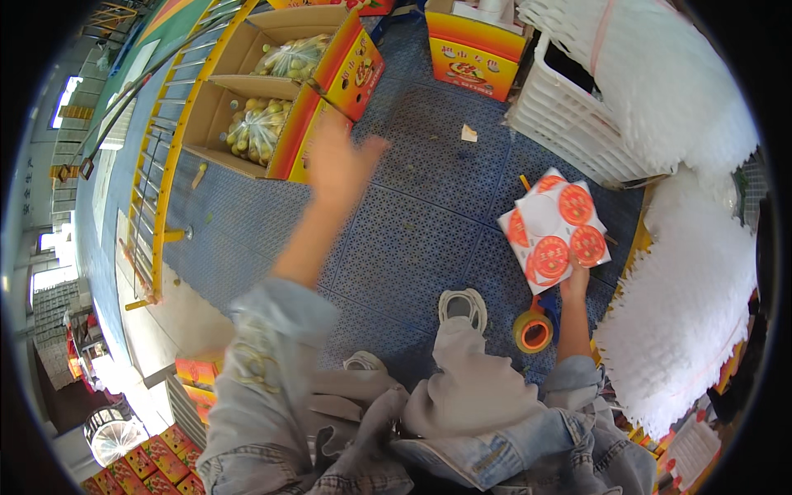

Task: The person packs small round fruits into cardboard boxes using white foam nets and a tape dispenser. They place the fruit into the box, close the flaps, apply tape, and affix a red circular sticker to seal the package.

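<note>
My left hand [340, 154] is blurred, thumb spread away from the fingers, over the red and yellow side of an open cardboard box [297, 139]; nothing shows in it. Inside that box lie clear plastic bags of round yellow-green fruit [257, 127]. On the right, my right hand [575, 278] grips white sheets of round red stickers [557, 229] by their lower edge. One round place on the top sheet is bare white. A tape roll on a dispenser [533, 332] with blue and orange parts is just below the sheets; whether the hand touches it is unclear.
A second fruit box [337, 31] stands behind the first, beside a yellow rail with metal rollers [167, 148]. A printed carton [473, 62] and a white plastic crate [569, 111] stand at upper right. White foam netting [674, 297] is piled at right. A paper scrap [469, 133] lies on the blue floor.
</note>
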`<state>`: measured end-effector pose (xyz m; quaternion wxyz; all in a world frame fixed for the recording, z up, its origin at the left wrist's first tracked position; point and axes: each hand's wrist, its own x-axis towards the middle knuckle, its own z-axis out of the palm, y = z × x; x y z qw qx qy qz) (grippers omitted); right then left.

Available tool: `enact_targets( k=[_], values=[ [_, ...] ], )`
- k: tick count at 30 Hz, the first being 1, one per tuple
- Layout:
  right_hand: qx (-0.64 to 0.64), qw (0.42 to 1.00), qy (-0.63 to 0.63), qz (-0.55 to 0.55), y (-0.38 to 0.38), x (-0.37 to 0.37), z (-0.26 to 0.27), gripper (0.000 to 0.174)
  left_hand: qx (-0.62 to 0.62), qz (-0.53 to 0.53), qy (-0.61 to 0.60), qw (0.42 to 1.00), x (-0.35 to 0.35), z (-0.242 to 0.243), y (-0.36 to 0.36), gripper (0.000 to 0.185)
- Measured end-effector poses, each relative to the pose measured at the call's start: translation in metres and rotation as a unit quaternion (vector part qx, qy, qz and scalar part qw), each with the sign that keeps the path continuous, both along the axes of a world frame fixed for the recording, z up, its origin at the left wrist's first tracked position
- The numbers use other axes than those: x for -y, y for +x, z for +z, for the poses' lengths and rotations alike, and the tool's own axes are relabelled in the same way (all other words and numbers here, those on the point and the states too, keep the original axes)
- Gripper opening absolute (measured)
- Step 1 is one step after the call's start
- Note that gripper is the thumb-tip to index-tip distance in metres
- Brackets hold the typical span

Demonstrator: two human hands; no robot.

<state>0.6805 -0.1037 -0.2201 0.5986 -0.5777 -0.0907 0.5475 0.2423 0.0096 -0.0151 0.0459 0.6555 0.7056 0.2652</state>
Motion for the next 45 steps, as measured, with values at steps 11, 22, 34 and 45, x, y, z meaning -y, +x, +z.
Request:
enact_targets(
  k=[11,22,34,45],
  values=[
    [0.503,0.859,-0.053,0.081,0.007,0.086,0.009,0.06,-0.199,0.087,-0.31,0.926,0.044,-0.02,-0.097,0.044],
    [0.579,0.745,0.174,0.283,-0.078,0.119,0.177,0.046,0.443,-0.161,-0.231,0.851,0.073,0.097,0.077,0.052],
    [0.728,0.64,0.213,0.123,0.007,0.108,0.362,0.04,0.304,-0.081,-0.395,0.863,0.235,-0.071,0.03,0.042],
    [0.562,0.812,-0.151,0.038,0.173,0.078,0.331,0.028,0.309,-0.13,-0.262,0.905,0.198,0.048,0.042,0.032]
  ],
)
